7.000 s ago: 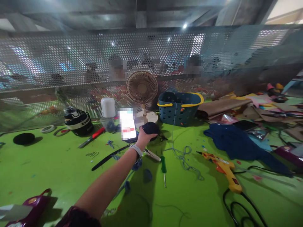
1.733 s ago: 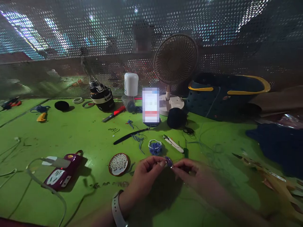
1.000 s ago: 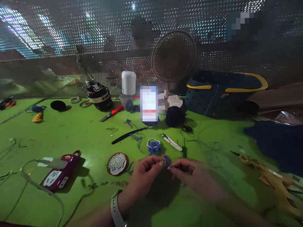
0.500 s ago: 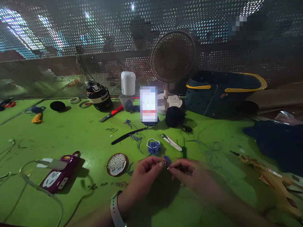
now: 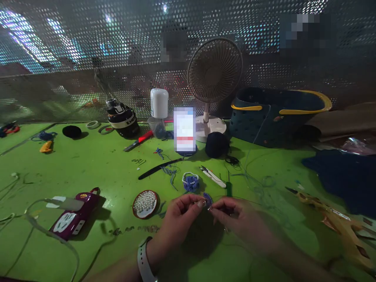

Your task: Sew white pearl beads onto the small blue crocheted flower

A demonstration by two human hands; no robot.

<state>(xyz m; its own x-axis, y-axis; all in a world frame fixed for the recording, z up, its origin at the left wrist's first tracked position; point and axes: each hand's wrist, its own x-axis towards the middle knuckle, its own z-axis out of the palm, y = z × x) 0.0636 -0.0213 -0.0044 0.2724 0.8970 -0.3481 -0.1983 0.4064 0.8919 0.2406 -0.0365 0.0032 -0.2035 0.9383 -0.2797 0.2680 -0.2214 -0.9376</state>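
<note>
My left hand (image 5: 183, 215) pinches the edge of a small purple-blue crochet piece (image 5: 208, 198), thumb against forefinger. Close on its right, my right hand (image 5: 232, 215) is closed in a pinch at a tiny shiny bit by the same piece; whether that is a bead or a tool tip I cannot make out. Just beyond the fingers lies a purple-blue crocheted item (image 5: 190, 183) with a loop of pearl beads (image 5: 190, 174) on it. A red-rimmed dish of pearl beads (image 5: 146, 203) sits left of my left hand.
White thread snips (image 5: 213, 177) and a green-handled tool (image 5: 228, 189) lie beyond my right hand. A maroon power strip (image 5: 76, 215) is at left, a yellow glue gun (image 5: 335, 219) at right. Behind stand a phone (image 5: 184, 129), a fan (image 5: 216, 70) and a dark basket (image 5: 264, 121).
Both hands stay almost in place, still pinching close together at the crochet piece. Only very slight finger movement shows.
</note>
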